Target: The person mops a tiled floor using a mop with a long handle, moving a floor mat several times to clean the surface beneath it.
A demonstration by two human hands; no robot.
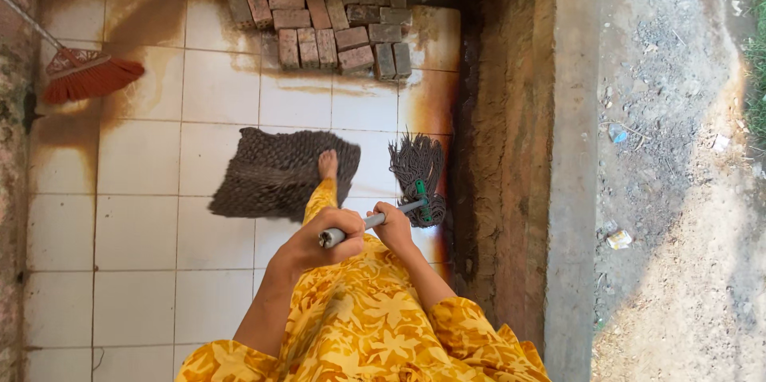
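Head cam: both hands closed round the grey metal mop handle (375, 222), left hand (323, 240) at its top end, right hand (392, 226) nearer the dark stringy mop head (419, 170), which lies ahead-right on the white tile floor (144, 158).

broom (89, 76) handle cut off at left edge, mop handle (375, 221) partly hidden inside both grips (fingers wrapped)

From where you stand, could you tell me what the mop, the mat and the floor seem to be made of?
Mop: dark twisted strands, probably cotton yarn, on a grey handle that looks like metal or plastic, with a green fitting, held by the left hand and right hand.
Mat: coarse, dark woven fibre, possibly coir.
Floor: glossy white ceramic-looking tiles with grout lines and rusty brown stains.
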